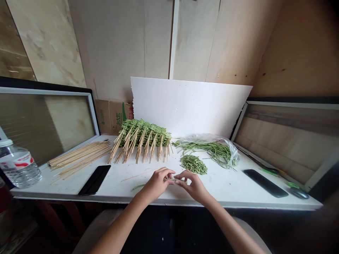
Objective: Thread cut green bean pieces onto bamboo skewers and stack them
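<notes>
My left hand (161, 180) and my right hand (192, 184) meet near the table's front edge, fingertips close together. Both pinch a long green bean (138, 186), whose tail sticks out to the left of my left hand. Just beyond my right hand lies a heap of short cut bean pieces (194, 164). Behind it, whole long beans (215, 150) rest partly inside a clear plastic bag (233, 152). At the back left, skewers threaded with bean pieces (144, 128) are stacked, their bare stick ends pointing toward me. A thin stick (135, 175) lies left of my hands.
Loose bamboo sticks (79, 155) spread at the left, near a black phone (94, 180) and a water bottle (18, 165). To the right are a dark oblong object (265, 183) and a computer mouse (299, 193). A white board (190, 106) and a cardboard box (108, 114) stand behind.
</notes>
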Motion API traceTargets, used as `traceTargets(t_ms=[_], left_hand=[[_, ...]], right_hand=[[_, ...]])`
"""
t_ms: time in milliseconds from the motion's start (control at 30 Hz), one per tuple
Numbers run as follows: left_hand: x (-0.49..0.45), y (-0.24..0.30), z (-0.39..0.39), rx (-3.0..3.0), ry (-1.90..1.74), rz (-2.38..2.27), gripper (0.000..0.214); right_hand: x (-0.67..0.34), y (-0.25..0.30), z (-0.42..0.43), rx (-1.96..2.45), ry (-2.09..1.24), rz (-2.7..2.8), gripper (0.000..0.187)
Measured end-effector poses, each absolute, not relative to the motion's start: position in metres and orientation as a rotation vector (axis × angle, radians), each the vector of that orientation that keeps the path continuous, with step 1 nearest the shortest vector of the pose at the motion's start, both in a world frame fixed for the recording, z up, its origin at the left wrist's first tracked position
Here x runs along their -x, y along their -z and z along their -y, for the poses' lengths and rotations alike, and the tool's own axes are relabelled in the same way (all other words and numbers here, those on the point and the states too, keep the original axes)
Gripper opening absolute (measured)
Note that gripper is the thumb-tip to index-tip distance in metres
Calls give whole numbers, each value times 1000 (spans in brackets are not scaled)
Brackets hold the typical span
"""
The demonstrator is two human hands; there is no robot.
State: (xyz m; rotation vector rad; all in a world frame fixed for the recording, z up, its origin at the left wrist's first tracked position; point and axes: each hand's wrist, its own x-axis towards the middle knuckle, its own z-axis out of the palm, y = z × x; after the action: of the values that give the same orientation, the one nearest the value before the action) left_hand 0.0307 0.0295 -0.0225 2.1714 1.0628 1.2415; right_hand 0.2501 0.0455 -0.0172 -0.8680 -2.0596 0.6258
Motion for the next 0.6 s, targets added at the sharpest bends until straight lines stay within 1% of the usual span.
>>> traceTargets(t_ms=[67,200,300,467,600], left_hand=[[-31,20,-28,-2161,-1232,-1099,28],[-28,8,-21,-2212,-1136,-1200,11],[-28,1,-17,-2262,-1129,-1229,10],[-35,4,-16,-2319,-1146,-1151,19],[-36,9,-17,-2300,-1147,-987,27]], right_hand=[[-249,17,-45,880,-598,2013,27],[-251,14,-45,889,-550,1974,25],[-249,9,-41,838,-558,2021,24],[-242,7,-35,806,-524,2045,19],[-239,11,-33,756,-653,2002,22]])
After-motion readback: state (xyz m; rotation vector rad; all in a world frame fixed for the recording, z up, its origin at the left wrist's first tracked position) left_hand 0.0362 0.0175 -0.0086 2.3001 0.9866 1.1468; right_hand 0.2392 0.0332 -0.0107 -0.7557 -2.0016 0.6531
